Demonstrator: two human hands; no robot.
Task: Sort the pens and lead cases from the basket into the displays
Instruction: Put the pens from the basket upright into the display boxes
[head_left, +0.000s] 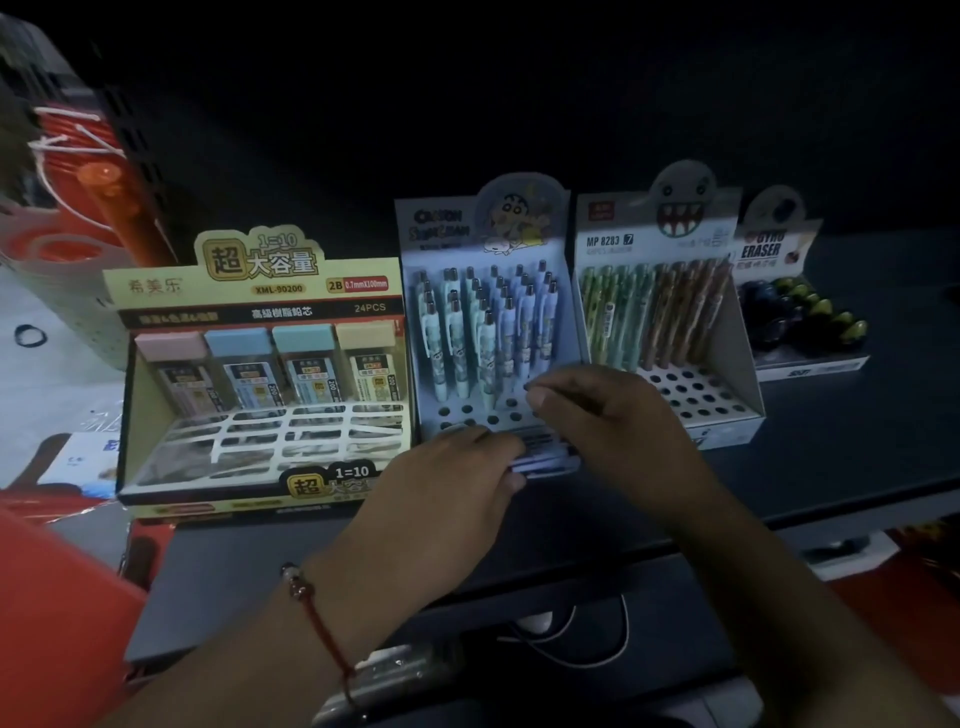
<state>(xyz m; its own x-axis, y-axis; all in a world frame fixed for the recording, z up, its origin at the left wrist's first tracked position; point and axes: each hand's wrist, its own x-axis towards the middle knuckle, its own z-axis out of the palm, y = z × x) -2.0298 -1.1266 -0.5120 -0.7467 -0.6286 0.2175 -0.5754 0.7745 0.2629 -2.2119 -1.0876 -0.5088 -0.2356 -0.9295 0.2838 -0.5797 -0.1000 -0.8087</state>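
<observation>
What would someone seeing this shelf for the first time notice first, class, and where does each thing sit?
Two bare hands meet at the centre front: the left hand holds a bundle of white-and-blue pens, and the right hand pinches one above the holes of the pale blue cartoon pen display. To its left stands the yellow cardboard lead-case display with four pastel-capped cases; to its right, the white monster-face pen display.

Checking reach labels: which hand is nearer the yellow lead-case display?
Left. The left hand sits just right of the yellow lead-case display; the right hand is farther right, before the pen display.
</observation>
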